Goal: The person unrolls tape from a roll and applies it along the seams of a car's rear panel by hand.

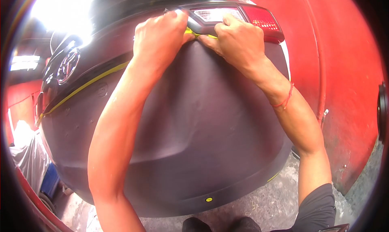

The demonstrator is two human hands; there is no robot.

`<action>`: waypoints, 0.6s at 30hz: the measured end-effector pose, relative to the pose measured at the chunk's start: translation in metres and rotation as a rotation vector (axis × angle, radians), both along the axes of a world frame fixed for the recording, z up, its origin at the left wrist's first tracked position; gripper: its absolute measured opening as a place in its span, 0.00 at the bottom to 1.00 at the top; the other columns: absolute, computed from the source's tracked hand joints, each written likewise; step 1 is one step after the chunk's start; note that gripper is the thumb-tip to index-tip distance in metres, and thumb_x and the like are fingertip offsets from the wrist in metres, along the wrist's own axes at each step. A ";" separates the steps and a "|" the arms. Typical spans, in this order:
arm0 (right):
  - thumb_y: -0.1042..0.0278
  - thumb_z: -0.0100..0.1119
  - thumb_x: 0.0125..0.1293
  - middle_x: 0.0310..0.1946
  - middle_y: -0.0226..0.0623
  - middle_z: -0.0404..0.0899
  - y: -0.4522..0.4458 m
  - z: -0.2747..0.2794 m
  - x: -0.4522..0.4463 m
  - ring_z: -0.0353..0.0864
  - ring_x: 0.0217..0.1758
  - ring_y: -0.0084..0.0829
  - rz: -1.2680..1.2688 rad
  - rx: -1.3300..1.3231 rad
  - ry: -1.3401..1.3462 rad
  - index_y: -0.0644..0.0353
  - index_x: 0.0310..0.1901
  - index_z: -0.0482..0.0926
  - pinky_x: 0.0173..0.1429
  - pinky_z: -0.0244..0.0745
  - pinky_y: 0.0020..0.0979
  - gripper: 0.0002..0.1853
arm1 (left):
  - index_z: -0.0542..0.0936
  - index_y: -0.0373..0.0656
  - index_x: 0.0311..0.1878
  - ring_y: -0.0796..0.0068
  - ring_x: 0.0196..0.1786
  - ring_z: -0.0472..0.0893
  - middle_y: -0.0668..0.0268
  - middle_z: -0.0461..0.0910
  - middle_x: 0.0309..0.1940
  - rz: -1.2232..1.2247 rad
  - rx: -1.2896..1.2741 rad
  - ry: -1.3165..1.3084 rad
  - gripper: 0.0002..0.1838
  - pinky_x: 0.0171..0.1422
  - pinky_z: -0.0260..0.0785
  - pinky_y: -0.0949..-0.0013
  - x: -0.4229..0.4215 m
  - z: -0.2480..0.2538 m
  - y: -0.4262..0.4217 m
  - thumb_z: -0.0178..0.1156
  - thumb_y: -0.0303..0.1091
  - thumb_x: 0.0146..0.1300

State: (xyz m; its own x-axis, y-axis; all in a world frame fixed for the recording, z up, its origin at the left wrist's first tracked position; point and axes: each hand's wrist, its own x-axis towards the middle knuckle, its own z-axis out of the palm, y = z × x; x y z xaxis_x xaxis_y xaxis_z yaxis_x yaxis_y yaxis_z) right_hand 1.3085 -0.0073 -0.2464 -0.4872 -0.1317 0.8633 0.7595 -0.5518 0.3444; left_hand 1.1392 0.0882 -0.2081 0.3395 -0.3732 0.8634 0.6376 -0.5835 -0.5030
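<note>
Dark matte bodywork of a car rear [227, 122] fills the middle of the head view. My left hand [160, 35] is closed at the lower left corner of the tail light [263, 21], its thumb on yellow masking tape [93, 79]. Close beside it, my right hand [242, 37] is also closed, with its thumb meeting the same tape just under the lamp. The two thumbs point toward each other, nearly touching. The tape runs left along the upper edge of the panel to its far side. My curled fingertips are partly hidden.
A red wall [344, 90] with a pipe [322, 70] stands close on the right. A round chrome emblem [69, 66] sits at the left of the car. A grey plastic sheet [30, 159] hangs at lower left, above the concrete floor [275, 201].
</note>
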 end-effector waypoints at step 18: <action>0.42 0.74 0.56 0.25 0.30 0.77 0.010 -0.010 0.002 0.83 0.25 0.33 0.088 0.056 0.078 0.55 0.21 0.80 0.23 0.73 0.36 0.24 | 0.83 0.46 0.57 0.56 0.50 0.84 0.60 0.84 0.50 -0.173 0.066 0.265 0.22 0.56 0.78 0.58 -0.005 0.019 0.008 0.73 0.34 0.58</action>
State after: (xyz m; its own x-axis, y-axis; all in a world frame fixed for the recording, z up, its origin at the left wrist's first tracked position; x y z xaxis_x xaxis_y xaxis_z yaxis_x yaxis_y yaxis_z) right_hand 1.3108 0.0024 -0.2564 -0.4037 -0.2202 0.8880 0.8290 -0.4986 0.2532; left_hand 1.1341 0.0966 -0.1892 0.4759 -0.4975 0.7253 0.3733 -0.6325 -0.6787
